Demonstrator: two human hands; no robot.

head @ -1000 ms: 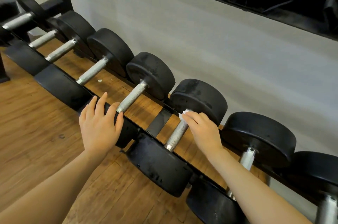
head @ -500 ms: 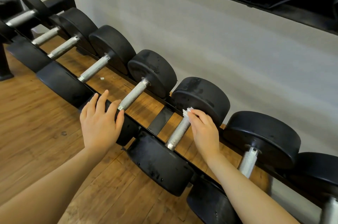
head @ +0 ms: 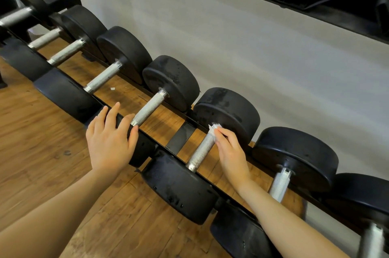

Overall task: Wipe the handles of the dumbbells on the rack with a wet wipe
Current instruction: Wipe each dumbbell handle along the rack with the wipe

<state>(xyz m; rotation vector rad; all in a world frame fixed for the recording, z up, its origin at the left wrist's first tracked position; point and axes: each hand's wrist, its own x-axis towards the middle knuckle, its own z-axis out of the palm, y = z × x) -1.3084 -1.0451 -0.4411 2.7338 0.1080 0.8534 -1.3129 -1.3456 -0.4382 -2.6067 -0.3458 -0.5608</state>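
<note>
Head view: your right hand (head: 230, 152) fingers (head: 221, 132) pinch a small white wet wipe (head: 213, 127) at the far end of the knurled steel dumbbell handle (head: 201, 149) to scrub it, while your left hand (head: 109, 142), flat w/ straight fingers, braces on the neighbouring black rubber dumbbell head (head: 143, 148) for balance.

A low black rack (head: 181, 139) stands before you, carrying a row of dumbbells.

You see black-headed dumbbells (head: 171, 83) lying side by side across its two rails, silver handles bridging the gap. The wooden floor (head: 37, 144) shows beneath, with a small white scrap (head: 112, 88) on it.
</note>
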